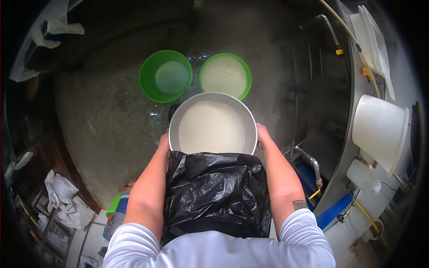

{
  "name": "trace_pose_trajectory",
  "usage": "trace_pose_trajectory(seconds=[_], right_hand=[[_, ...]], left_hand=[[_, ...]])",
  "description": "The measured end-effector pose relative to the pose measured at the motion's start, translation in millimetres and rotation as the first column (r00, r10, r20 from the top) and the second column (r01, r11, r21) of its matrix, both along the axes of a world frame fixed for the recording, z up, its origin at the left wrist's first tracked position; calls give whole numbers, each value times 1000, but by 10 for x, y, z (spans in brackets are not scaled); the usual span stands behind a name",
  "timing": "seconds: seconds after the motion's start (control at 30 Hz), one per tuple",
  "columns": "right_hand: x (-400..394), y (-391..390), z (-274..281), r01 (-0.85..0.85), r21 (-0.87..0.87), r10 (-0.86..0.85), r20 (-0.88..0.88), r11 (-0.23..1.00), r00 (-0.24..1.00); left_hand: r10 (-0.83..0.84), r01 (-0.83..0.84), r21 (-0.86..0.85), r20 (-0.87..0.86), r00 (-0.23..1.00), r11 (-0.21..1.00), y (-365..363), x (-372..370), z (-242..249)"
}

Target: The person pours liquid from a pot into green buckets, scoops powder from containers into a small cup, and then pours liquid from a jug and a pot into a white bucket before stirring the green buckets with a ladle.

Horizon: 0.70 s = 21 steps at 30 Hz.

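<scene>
Silvery metal forms the round pot [174, 114] at the centre of the frame, its mouth facing up toward the camera, about as wide across as lengthwise, with a pale fill [210, 127] inside. The left hand [164, 142] and right hand [263, 135] hold its opposite sides; their fingers are largely hidden, so their curl is hard to judge. Two green basins [145, 82] stand on the wet grey floor [107, 120] at upper centre; a white tub [377, 127] sits at right.
</scene>
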State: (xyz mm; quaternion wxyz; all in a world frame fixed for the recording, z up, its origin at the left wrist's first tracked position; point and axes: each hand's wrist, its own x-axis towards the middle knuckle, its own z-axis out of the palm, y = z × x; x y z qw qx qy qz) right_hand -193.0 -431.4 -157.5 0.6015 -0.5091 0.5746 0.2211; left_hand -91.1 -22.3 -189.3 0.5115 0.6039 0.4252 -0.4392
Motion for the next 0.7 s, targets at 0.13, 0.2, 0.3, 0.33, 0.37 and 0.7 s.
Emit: trace_pose_trajectory(seconds=[0.13,0.2,0.3,0.33,0.37,0.7], right_hand=[[365,34,-26,-109,-9,109,-11,994,994],[551,52,-57,-213,-27,211,-67,977,975],[828,100,31,-279,-6,276,-123,960,953],[911,104,49,-293,-8,289,-125,956,949],[970,83,40,-302,5,300,-142,953,943],[1278,-40,137,-399,-25,378,-267,917,886]], left_hand=[[260,-263,-73,-47,965,962,192,-201,-86],[342,-348,-126,-67,937,929,321,-287,-253],[390,-406,-171,-118,913,898,396,-306,-306],[407,-431,-175,-157,900,885,391,-290,-326],[420,-453,-179,-194,886,873,382,-256,-306],[267,-280,-197,-90,959,939,334,-230,-642]])
